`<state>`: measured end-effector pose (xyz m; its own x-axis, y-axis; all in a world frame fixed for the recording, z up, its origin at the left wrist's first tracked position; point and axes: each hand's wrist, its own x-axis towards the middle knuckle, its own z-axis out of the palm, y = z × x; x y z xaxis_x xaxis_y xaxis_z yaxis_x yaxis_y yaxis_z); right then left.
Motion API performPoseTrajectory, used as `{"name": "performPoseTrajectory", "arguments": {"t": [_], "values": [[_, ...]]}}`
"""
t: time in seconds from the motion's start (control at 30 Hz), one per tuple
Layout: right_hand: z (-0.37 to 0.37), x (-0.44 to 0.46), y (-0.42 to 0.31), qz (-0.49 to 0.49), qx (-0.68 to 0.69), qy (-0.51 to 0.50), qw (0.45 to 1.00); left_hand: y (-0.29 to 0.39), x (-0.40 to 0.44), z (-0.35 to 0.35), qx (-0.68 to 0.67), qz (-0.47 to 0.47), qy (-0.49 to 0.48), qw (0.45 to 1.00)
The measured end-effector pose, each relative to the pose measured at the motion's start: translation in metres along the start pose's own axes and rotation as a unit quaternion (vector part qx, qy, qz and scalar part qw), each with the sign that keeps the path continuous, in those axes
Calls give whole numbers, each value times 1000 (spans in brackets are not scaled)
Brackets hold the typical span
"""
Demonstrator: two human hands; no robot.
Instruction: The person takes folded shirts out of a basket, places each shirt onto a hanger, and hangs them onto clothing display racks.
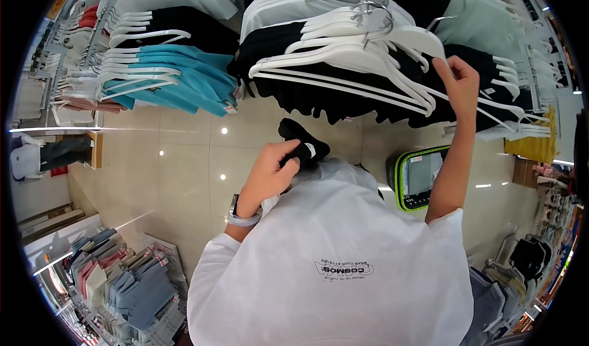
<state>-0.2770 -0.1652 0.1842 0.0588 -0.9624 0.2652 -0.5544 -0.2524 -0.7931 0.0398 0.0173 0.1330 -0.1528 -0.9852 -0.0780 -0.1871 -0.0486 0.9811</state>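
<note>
My right hand (461,87) reaches up to the rack, thumb and fingers closed on the end of a white clothes hanger (418,41). Beside it hang more white hangers (343,56), bunched together, with black garments (270,88) behind and beneath them. My left hand (270,171), with a watch on its wrist, is closed in front of my body. A small black item (296,154) shows at its fingers; its kind is unclear against the black shoe (300,134) just beyond.
Turquoise garments (178,69) hang on the rack at left, pale green ones (481,20) at upper right. On the tiled floor (184,162) to my right stands a black basket with a bright green rim (400,183). Folded or hung clothes (144,291) stand behind me at lower left.
</note>
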Motion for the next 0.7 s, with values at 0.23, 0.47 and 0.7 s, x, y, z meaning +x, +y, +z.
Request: {"name": "performPoseTrajectory", "arguments": {"t": [0.23,0.47,0.7], "values": [[-78,-39,34,-12,-116,151,982,6,5,3,44,39,85,995],[-152,-96,76,5,-123,299,946,24,14,11,75,11,67,995],[-199,-146,112,31,-77,353,932,45,25,44,115,30,82,990]]}}
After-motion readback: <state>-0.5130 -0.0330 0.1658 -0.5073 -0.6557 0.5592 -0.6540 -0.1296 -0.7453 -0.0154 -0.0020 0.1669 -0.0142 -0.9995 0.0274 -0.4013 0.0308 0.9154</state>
